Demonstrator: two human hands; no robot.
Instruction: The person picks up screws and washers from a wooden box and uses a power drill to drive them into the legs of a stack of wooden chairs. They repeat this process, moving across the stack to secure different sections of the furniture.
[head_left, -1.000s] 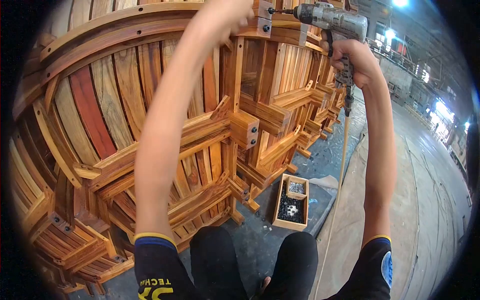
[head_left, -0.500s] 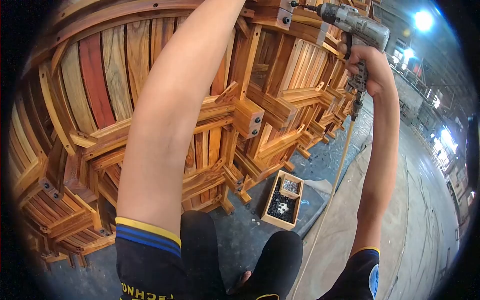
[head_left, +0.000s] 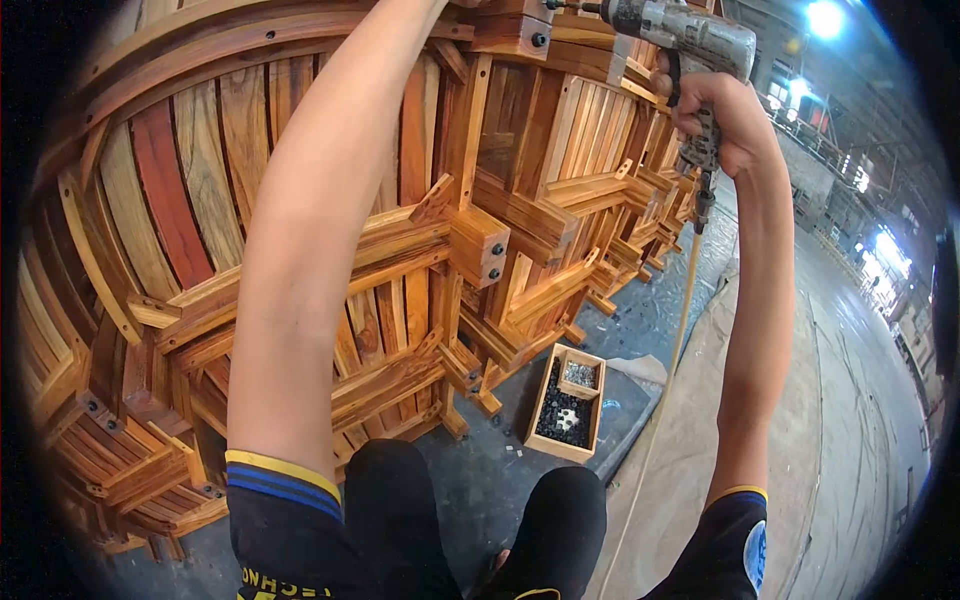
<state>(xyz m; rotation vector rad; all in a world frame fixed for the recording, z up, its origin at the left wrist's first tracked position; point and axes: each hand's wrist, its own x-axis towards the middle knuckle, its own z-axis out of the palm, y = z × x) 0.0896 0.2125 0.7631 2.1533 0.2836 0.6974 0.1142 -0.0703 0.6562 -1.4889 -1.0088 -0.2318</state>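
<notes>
My right hand (head_left: 722,118) grips the handle of a grey pneumatic driver (head_left: 680,35) held high, its bit pointing left at a wooden block (head_left: 515,30) on top of a stack of round slatted wooden tabletops (head_left: 300,200). A pale air hose (head_left: 680,320) hangs from the driver's handle down to the floor. My left arm (head_left: 320,230) reaches up to the same block; the left hand itself is cut off by the top edge of the view.
A small wooden box (head_left: 567,402) with dark fasteners and a compartment of silvery screws sits on the dark floor by the stack. My knees (head_left: 480,520) are at the bottom. A pale sheet (head_left: 850,420) covers the floor on the right.
The driver and my right hand have shifted slightly left toward the block after drifting right. My left hand, visible a second ago, has gone out of the top edge.
</notes>
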